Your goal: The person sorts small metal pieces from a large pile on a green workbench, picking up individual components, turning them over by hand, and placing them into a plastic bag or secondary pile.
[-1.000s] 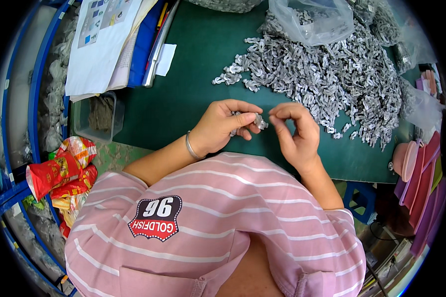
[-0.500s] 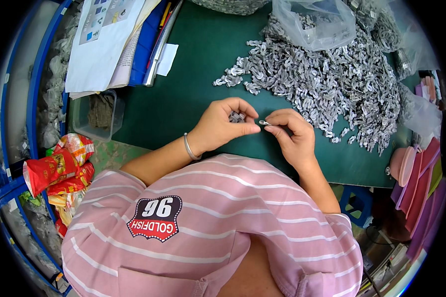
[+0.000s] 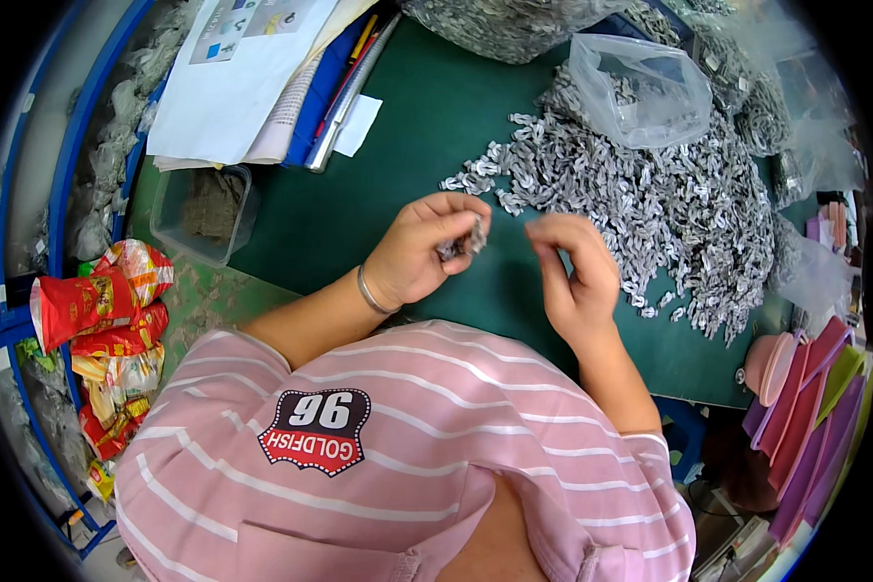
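Observation:
My left hand [image 3: 422,242] is closed around several small grey metal clips [image 3: 462,242], which show between thumb and fingers above the green tabletop. A metal bangle circles that wrist. To its right, my right hand [image 3: 580,276] is raised with thumb and bent fingers apart. Its fingertips are a little blurred, and I see nothing between them. Just beyond both hands spreads a large heap of looped silver-grey metal clips [image 3: 640,204]. A few loose clips lie at the heap's near edge, close to my right hand.
An opened clear plastic bag [image 3: 640,92] sits on the heap. A bulging bag [image 3: 509,24] stands at the back. Papers [image 3: 228,87] and a blue folder lie back left, above a clear plastic box [image 3: 233,218]. Red packets [image 3: 87,306] are left; coloured bins [image 3: 810,398] are right.
My hands have moved apart. The small clip pinched in my right fingers no longer shows there. My left hand has turned and closed more tightly on its clips. The whole view has shifted slightly.

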Tool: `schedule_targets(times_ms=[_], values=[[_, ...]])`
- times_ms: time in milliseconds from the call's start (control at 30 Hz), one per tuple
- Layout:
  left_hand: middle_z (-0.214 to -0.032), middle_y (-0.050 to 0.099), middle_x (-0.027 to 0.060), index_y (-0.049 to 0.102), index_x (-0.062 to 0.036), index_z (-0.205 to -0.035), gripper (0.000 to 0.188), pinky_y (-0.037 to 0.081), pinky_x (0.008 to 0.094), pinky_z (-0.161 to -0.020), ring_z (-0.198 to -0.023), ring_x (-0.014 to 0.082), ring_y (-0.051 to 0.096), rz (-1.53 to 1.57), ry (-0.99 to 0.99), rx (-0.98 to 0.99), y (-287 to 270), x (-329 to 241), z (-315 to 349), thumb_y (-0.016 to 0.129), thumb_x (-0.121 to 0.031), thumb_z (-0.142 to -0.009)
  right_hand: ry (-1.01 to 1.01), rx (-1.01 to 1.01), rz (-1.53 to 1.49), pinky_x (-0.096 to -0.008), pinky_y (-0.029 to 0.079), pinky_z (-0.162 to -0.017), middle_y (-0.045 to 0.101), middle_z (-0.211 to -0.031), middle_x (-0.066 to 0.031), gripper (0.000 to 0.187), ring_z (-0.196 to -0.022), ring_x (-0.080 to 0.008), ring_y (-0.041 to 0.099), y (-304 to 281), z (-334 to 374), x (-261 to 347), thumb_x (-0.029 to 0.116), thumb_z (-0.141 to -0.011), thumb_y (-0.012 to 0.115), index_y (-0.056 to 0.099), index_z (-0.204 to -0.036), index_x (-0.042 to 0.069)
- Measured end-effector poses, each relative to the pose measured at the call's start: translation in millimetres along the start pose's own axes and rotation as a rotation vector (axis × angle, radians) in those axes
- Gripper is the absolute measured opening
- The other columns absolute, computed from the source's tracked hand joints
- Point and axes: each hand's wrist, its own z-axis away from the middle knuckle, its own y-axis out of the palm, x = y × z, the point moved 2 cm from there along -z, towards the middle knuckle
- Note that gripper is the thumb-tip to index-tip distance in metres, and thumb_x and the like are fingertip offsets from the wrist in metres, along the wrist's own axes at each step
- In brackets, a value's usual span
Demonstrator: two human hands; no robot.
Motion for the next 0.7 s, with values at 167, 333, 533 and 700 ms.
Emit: schedule_targets(times_ms=[167, 333, 533, 700], values=[[-0.081, 0.047, 0.004, 0.054, -0.0057, -0.09, 0.018, 0.033, 0.0177, -0.043, -0.068, 0.011, 0.045, 0.208, 0.006, -0.039, -0.4, -17.6, -3.4, 0.042, -0.019, -0.09, -0.119, 0.216, 0.297, -0.04, 0.042, -0.085, 0.054, -0.109, -0.0154, 0.031, -0.099, -0.0316, 0.053, 41.9, -32.2, -24.6, -0.004, -0.068, 0.056, 0.057, -0.098, 0.001], [-0.078, 0.046, 0.0022, 0.053, -0.0063, -0.091, 0.014, 0.031, 0.0171, -0.042, -0.062, 0.0082, 0.042, 0.178, 0.037, -0.006, -5.3, -18.2, -3.2, 0.044, -0.018, -0.09, -0.152, 0.407, 0.449, -0.0401, 0.037, -0.087, 0.054, -0.108, -0.0107, 0.033, -0.102, -0.0272, 0.05, 45.3, -15.6, -18.9, 0.002, -0.067, 0.054, 0.058, -0.1, 0.005], [-0.076, 0.047, 0.0022, 0.053, -0.005, -0.09, 0.012, 0.03, 0.0171, -0.041, -0.058, 0.0075, 0.041, 0.186, -0.002, -0.034, -9.0, -13.3, -7.7, 0.046, -0.015, -0.089, -0.157, 0.46, 0.312, -0.036, 0.041, -0.08, 0.057, -0.1, -0.009, 0.031, -0.093, -0.0255, 0.053, 7.9, 14.3, -16.6, -0.003, -0.066, 0.057, 0.062, -0.096, 0.005], [-0.075, 0.047, 0.0025, 0.053, -0.0042, -0.091, 0.012, 0.029, 0.0168, -0.04, -0.058, 0.0075, 0.041, 0.205, -0.009, -0.001, -1.8, -8.3, -11.7, 0.046, -0.013, -0.089, 0.101, 0.084, 0.227, -0.0328, 0.046, -0.064, 0.058, -0.081, -0.013, 0.016, -0.073, -0.0281, 0.057, -20.3, 2.5, -33.0, -0.004, -0.072, 0.061, 0.061, -0.088, 0.001]])
